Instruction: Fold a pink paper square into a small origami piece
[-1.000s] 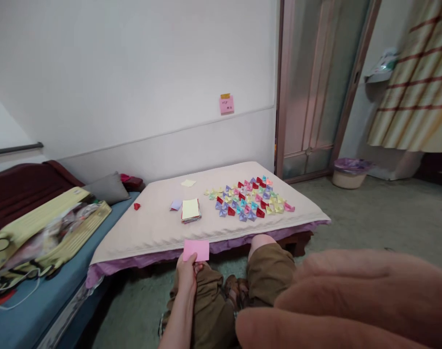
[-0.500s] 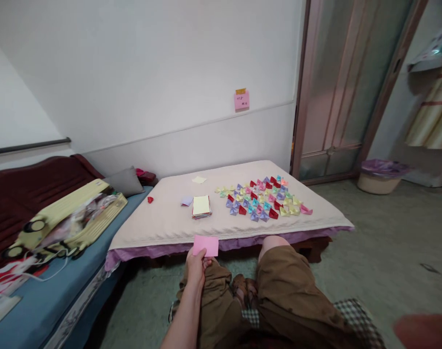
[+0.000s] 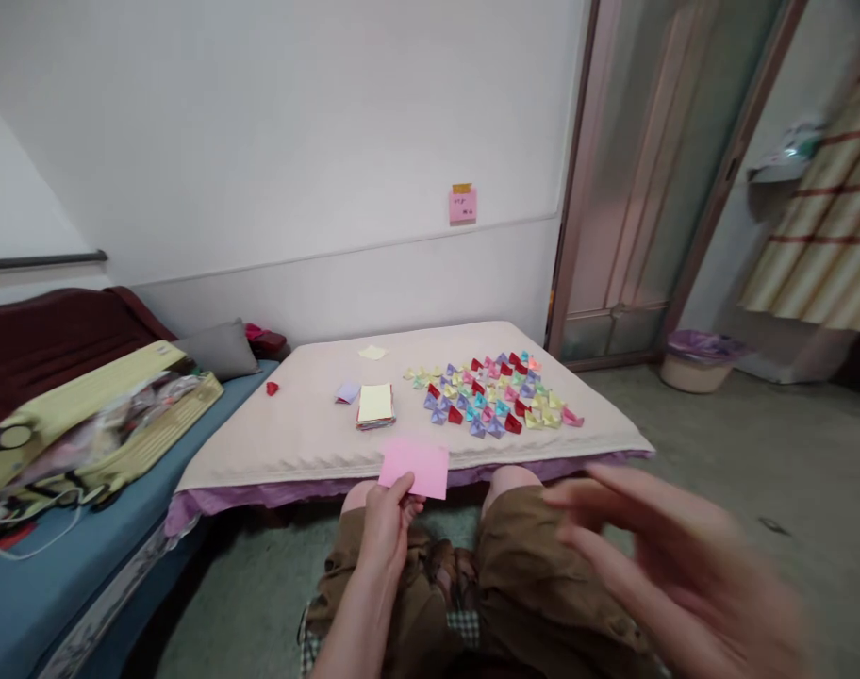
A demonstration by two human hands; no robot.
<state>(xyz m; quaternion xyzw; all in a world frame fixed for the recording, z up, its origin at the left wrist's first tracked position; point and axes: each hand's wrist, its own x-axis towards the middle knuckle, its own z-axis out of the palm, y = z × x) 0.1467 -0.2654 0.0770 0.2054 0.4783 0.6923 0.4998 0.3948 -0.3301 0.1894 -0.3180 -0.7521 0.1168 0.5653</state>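
Observation:
A flat pink sheet of paper (image 3: 417, 466) is pinched at its lower left by my left hand (image 3: 391, 514), above my lap in front of the table edge. My right hand (image 3: 677, 556), blurred by motion, hangs over my right thigh; its thumb and fingers are apart and nothing shows between them. Beyond the pink sheet, a stack of coloured paper (image 3: 376, 405) with a pale yellow sheet on top lies on the covered table. To its right spread many small folded paper shapes (image 3: 479, 401) in red, purple, yellow, blue and pink.
A folded purple paper (image 3: 346, 393), a yellow sheet (image 3: 372, 353) and a small red piece (image 3: 272, 388) also lie on the cream cloth (image 3: 289, 429). An open yellow suitcase (image 3: 168, 429) rests on the blue bed at left. A lined bin (image 3: 695, 372) stands right.
My right hand has come in from the lower right edge toward the middle. My left hand has raised the pink sheet slightly nearer and to the right. The view has turned a little right.

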